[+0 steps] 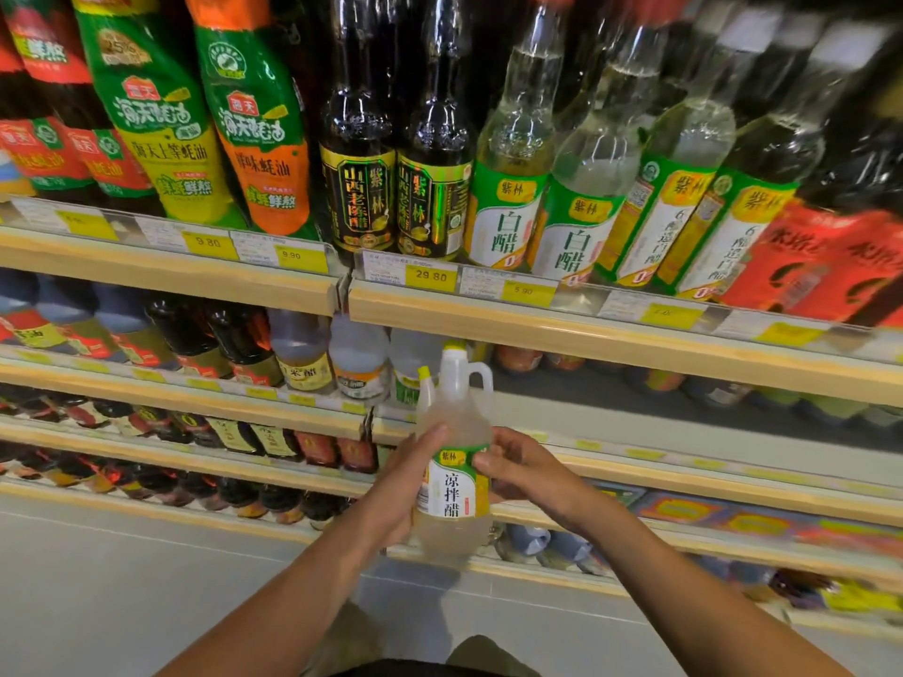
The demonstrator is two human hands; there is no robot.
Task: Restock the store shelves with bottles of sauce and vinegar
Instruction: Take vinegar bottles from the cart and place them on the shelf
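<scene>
Both hands wrapped round one clear plastic vinegar jug with a yellow cap, small loop handle and green-and-yellow label (453, 481), held upright out in front of the shelves. Left hand (408, 486) curled round the left side and back of the jug's belly, thumb up near the shoulder. Right hand (520, 469) gripping the label band from the right, fingertips pressed on the green strip. Pale cloudy liquid inside, filling most of the body.

Just behind the jug's neck, a second yellow-capped clear bottle (424, 388) standing on the wooden-edged shelf (635, 344), beside a few more pale vinegar jugs (359, 356) a bit left. Further left of the hands on that same level, dark sauce bottles with red labels (215, 344). Right of the hands that level looks mostly bare near the front, with some orange-topped items (518, 359) far back, too blurry to call.

Up above the hands: two tall dark glass vinegar bottles with black-and-gold labels (396, 197), then clear white-vinegar bottles with green labels (537, 207) leaning off to the right. Up and left, green, yellow and orange oyster sauce bottles (205, 139). Yellow price tags (430, 275) along the shelf lip.

Below the hands, rows of small dark bottles (273, 500) to the left, then pale floor (122, 593).
</scene>
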